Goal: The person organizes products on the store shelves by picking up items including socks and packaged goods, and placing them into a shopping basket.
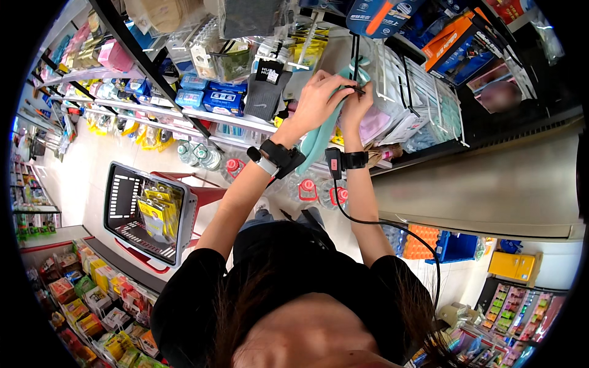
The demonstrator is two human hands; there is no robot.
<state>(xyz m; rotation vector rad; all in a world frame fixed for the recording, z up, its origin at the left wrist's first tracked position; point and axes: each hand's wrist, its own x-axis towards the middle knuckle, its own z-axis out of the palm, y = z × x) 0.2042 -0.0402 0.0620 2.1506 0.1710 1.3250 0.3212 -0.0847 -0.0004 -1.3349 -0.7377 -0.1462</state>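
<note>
A long mint-green fabric item (329, 133), of a kind I cannot tell, hangs down between my arms, below a black metal display hook (355, 50). The fingers of my left hand (319, 97) pinch a small black piece (353, 88) at the hook's front end. My right hand (357, 105) is closed around the top of the green item, right beside the left. Part of the item is hidden behind my fingers. To the left of my hands hangs a pair of dark grey socks (266, 99) with a black label.
White prongs with packaged goods (414, 101) are at the right, beside a boxed razor set (464, 50). Large water bottles (307, 187) stand below the shelf. A shopping basket (184, 225) holding yellow packets (158, 211) stands at my left. A metal-coloured panel (478, 177) borders the right.
</note>
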